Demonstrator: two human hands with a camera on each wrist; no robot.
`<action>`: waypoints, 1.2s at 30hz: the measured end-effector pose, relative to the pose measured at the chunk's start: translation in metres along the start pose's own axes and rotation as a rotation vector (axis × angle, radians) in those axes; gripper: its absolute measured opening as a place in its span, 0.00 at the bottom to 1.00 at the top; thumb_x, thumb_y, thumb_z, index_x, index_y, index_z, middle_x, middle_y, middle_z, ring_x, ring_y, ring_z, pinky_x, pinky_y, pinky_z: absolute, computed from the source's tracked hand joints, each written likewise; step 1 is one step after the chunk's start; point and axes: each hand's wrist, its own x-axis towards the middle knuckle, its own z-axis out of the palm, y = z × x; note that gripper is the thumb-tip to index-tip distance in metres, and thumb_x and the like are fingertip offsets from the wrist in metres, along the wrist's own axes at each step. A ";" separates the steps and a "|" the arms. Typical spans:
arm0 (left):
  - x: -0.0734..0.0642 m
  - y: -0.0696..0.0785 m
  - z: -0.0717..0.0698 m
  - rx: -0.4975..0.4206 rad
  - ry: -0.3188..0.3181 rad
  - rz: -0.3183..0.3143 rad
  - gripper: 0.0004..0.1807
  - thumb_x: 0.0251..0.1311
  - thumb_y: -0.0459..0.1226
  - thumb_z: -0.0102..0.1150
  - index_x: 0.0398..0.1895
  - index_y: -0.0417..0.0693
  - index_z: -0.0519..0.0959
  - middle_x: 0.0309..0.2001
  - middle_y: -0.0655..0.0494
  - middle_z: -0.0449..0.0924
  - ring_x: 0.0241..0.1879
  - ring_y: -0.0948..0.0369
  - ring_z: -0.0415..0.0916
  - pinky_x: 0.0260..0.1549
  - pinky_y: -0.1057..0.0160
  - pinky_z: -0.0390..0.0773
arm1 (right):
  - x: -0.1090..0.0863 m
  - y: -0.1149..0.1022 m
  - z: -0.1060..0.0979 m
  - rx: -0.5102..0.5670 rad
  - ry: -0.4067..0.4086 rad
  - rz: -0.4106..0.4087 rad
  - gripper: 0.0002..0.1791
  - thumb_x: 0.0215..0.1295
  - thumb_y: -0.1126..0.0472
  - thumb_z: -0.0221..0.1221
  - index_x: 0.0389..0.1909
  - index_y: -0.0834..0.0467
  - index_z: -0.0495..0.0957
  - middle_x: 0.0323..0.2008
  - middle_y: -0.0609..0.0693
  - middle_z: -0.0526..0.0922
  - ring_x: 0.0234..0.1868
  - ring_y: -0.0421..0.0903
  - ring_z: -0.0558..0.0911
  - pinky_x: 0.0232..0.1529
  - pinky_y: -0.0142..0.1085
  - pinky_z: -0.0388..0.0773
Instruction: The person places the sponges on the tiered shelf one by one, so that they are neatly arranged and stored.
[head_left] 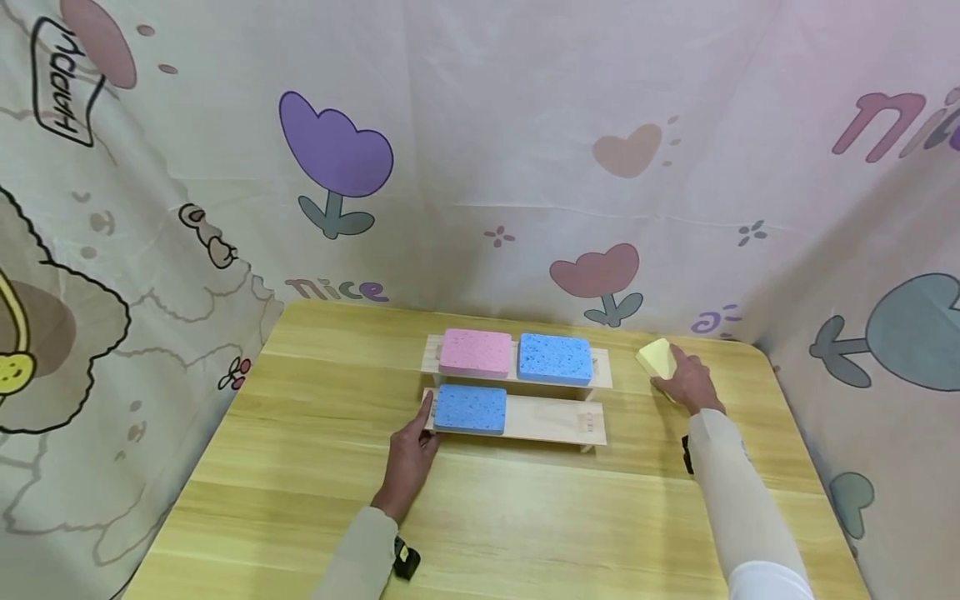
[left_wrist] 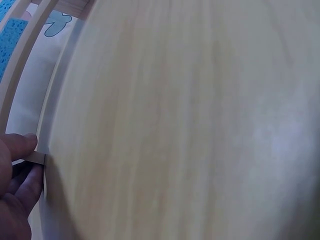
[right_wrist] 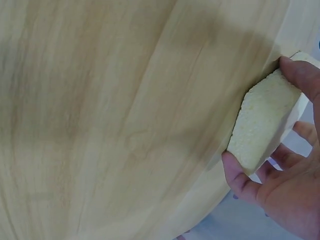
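Note:
A low two-tier wooden rack stands toward the back of the table. Its upper board [head_left: 602, 372] carries a pink sponge [head_left: 476, 353] on the left and a blue sponge [head_left: 555, 358] to the right. Another blue sponge [head_left: 470, 409] lies at the left end of the lower board [head_left: 551, 419]. My left hand [head_left: 408, 462] pinches the lower board's left end; in the left wrist view, the thumb is on one side of the wood and the fingers on the other. Right of the rack, my right hand [head_left: 692, 383] grips a pale yellow sponge [right_wrist: 265, 115] between thumb and fingers, tilted on the table.
The wooden tabletop [head_left: 300, 467] extends around the rack on all sides. A printed cloth [head_left: 480, 167] hangs as a wall behind the table and along both sides. Black wrist cameras are strapped to both sleeves.

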 end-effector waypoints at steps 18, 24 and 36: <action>0.002 0.000 -0.005 -0.006 -0.033 -0.048 0.44 0.54 0.23 0.62 0.73 0.54 0.57 0.34 0.44 0.83 0.26 0.63 0.75 0.23 0.72 0.76 | -0.016 0.009 -0.007 0.024 0.015 0.009 0.50 0.59 0.52 0.60 0.73 0.64 0.41 0.59 0.80 0.58 0.55 0.74 0.66 0.55 0.64 0.67; 0.004 0.002 -0.007 -0.007 -0.029 -0.042 0.43 0.54 0.23 0.62 0.72 0.52 0.58 0.46 0.38 0.82 0.27 0.62 0.75 0.24 0.71 0.77 | -0.022 0.006 -0.015 0.057 0.021 0.005 0.50 0.59 0.54 0.59 0.74 0.62 0.39 0.62 0.79 0.55 0.58 0.74 0.62 0.58 0.66 0.64; 0.003 0.006 -0.006 -0.031 -0.063 -0.071 0.43 0.55 0.22 0.60 0.73 0.53 0.57 0.49 0.38 0.81 0.29 0.61 0.75 0.26 0.70 0.78 | -0.042 -0.006 -0.032 0.021 0.149 -0.084 0.50 0.56 0.55 0.63 0.73 0.63 0.45 0.59 0.78 0.60 0.49 0.69 0.68 0.44 0.57 0.72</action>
